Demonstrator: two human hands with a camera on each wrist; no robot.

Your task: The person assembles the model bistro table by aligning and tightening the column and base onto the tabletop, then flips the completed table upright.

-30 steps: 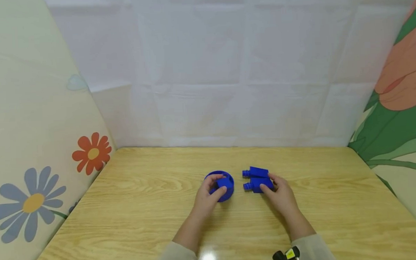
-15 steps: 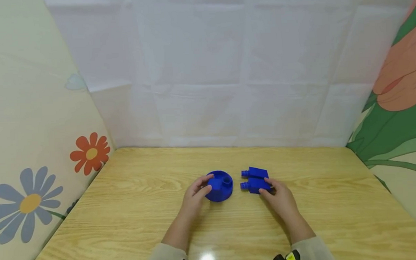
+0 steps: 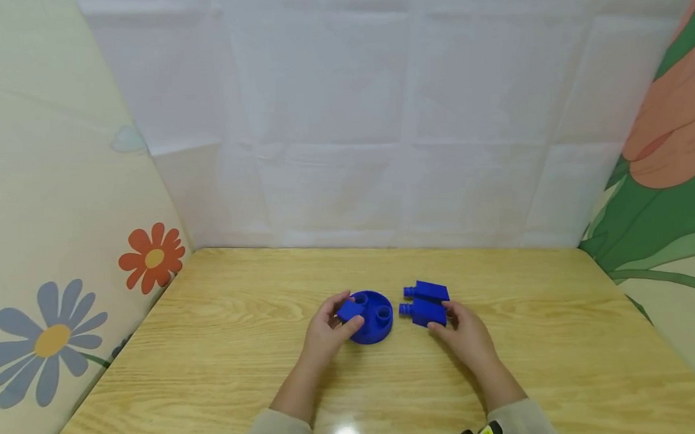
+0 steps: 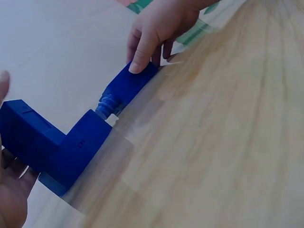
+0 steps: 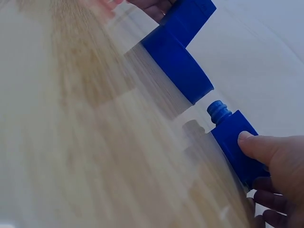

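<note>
A round blue base (image 3: 372,334) with a raised rim sits on the table, two open sockets showing inside it. Standing up from its left side is a blue rectangular block (image 3: 349,311), which my left hand (image 3: 324,329) grips between thumb and fingers. To the right, a blue block with a threaded end (image 3: 427,312) lies with its thread toward the base. My right hand (image 3: 469,334) pinches this block at its far end, as the right wrist view also shows. A second threaded block (image 3: 432,290) lies just behind it, parallel and close.
The wood-grain table (image 3: 244,374) stretches around the parts. A white cloth (image 3: 333,128) hangs at its back edge. Flower-patterned cloths (image 3: 42,208) stand along the left and right sides.
My left hand has moved left with the upright block and the base has turned, bringing two sockets into sight. My right hand has shifted its threaded block slightly left.
</note>
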